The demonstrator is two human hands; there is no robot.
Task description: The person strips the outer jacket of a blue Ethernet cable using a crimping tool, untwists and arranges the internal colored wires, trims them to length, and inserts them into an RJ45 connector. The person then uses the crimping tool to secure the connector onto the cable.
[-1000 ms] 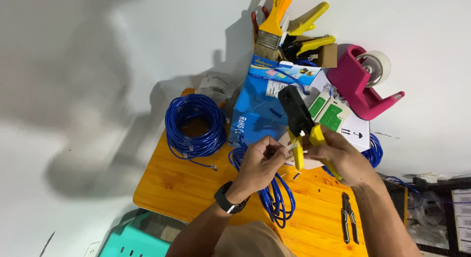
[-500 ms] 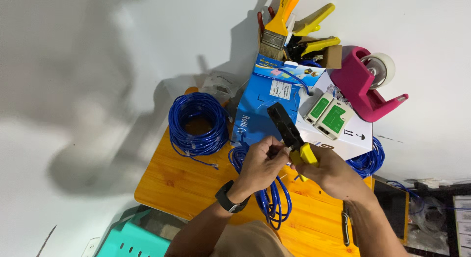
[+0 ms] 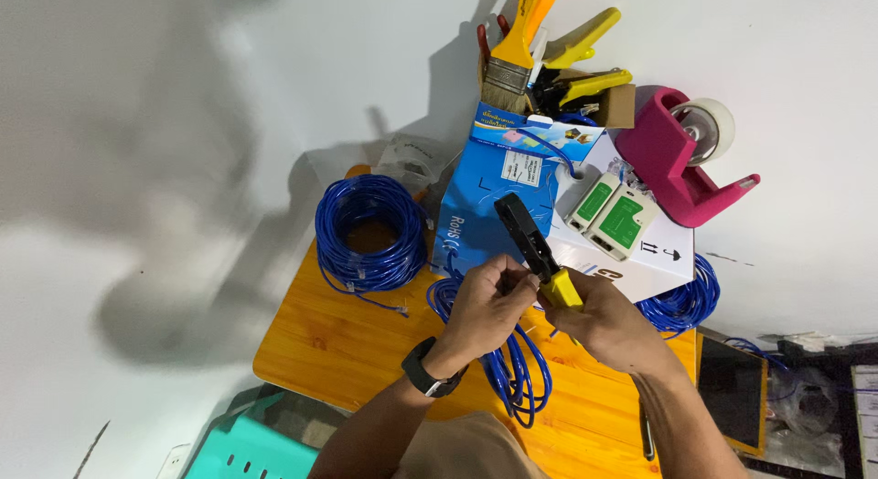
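Two hands meet over the orange table [image 3: 338,342]: right hand [image 3: 608,325] closed round the yellow-handled crimping tool [image 3: 535,255], left hand [image 3: 485,307] pinching the blue cable [image 3: 517,374] at its jaws. Likely crimping; next needs a steady squeeze.

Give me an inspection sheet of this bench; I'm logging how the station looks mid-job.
Surface: orange wooden board on a white floor.
Job's things: black-and-yellow crimping tool and blue cable.
Clutter: blue box, green-faced cable tester, pink tape dispenser, paintbrush, yellow-handled pliers.
Grippers: right hand grips the tool's yellow handle; left hand pinches at the tool's jaws.
Cables: blue coil on the board, another coil by the white box.
Surroundings: teal crate at the bottom edge.
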